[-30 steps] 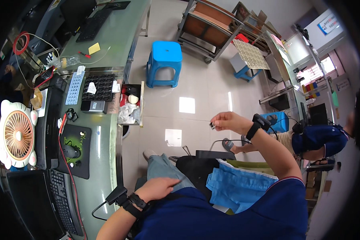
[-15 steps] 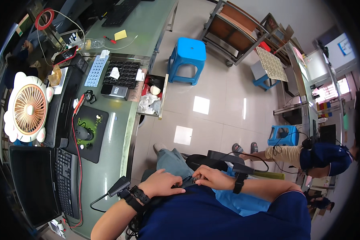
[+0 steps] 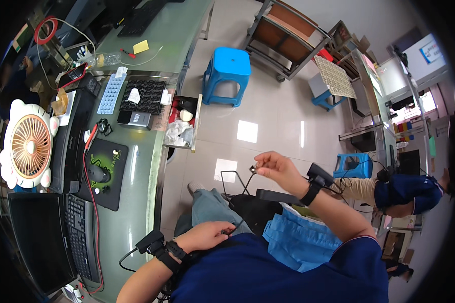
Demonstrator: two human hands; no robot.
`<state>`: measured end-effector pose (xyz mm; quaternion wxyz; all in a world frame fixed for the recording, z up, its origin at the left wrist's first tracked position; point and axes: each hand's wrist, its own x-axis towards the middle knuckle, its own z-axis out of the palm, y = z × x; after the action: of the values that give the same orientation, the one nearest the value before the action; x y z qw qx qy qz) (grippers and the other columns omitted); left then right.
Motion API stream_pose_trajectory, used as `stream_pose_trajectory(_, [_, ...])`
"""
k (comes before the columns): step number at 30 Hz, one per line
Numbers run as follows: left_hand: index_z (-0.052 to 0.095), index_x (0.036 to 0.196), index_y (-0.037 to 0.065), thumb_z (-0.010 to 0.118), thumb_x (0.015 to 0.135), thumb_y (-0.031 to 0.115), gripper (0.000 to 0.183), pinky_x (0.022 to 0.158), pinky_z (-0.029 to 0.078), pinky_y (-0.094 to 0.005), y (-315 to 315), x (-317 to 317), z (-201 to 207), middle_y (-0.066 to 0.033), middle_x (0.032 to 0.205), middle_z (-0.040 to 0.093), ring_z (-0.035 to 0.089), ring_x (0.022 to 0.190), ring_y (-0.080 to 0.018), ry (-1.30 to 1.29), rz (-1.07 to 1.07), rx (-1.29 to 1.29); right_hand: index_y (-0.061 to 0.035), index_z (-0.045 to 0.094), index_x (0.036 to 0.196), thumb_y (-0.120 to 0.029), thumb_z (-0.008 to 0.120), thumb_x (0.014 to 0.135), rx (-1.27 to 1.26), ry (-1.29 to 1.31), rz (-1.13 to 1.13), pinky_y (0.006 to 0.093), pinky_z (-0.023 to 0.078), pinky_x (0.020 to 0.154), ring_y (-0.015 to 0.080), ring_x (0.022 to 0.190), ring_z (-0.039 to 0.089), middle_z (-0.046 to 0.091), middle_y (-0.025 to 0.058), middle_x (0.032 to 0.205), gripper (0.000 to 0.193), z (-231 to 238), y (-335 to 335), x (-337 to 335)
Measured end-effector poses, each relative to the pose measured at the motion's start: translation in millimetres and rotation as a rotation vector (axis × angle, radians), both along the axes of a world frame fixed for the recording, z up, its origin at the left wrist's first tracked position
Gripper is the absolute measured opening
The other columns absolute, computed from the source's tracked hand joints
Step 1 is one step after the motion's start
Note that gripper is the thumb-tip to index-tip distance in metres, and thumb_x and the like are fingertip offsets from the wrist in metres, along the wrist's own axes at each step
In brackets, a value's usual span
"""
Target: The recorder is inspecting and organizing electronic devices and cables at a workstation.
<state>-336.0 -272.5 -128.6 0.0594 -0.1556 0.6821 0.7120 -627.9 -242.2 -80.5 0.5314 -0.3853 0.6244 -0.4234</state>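
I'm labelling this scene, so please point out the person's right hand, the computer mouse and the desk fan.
Right hand [image 3: 280,174], head view: middle of the hand.
Computer mouse [image 3: 99,173], head view: its top shell.
Desk fan [image 3: 31,147], head view: centre of its round front.

- Shirt [image 3: 237,283]: navy blue, short-sleeved, across the near edge.
- Right sleeve [image 3: 346,222]: navy, its hem [image 3: 358,240] edged with a thin red and pale line.
- Left hand [image 3: 207,236]: bare; two black straps [image 3: 176,249] circle its wrist, beside a black box [image 3: 150,242] with a thin black cable [image 3: 122,259] looping left.
- Right hand [image 3: 282,174]: bare, with a black wristband [image 3: 312,193] and a chunky black module [image 3: 319,175].
- Trousers [image 3: 211,208]: greyish blue-green, loose.
- Shoe [image 3: 193,187]: pale, at the far end of the leg.
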Motion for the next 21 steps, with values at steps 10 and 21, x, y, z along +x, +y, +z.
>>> stream_pose_trajectory(10, [0.063,0.121,0.016,0.058,0.089,0.022,0.033,0.088,0.045,-0.0351,-10,-1,15,-0.0064,0.097,0.062,0.057,0.096,-0.027,0.019,-0.328,-0.279,0.0004,0.061,0.108,-0.01,0.065,0.09,0.245,-0.275,0.314,0.0249,0.048,0.087,0.0098,0.094,0.061,0.066,0.0046,0.1,0.022,9,20,37])
stream_pose_trajectory(21, [0.062,0.108,0.004,0.065,0.087,0.025,0.03,0.084,0.047,-0.0345,-23,9,4,-0.0102,0.099,0.067,0.062,0.096,-0.0236,-0.014,-0.196,0.171,0.0019,0.064,0.096,-0.011,0.067,0.089,0.433,-0.416,0.331,0.024,0.05,0.078,0.0098,0.083,0.061,0.066,0.006,0.09,0.015,-14,46,72])
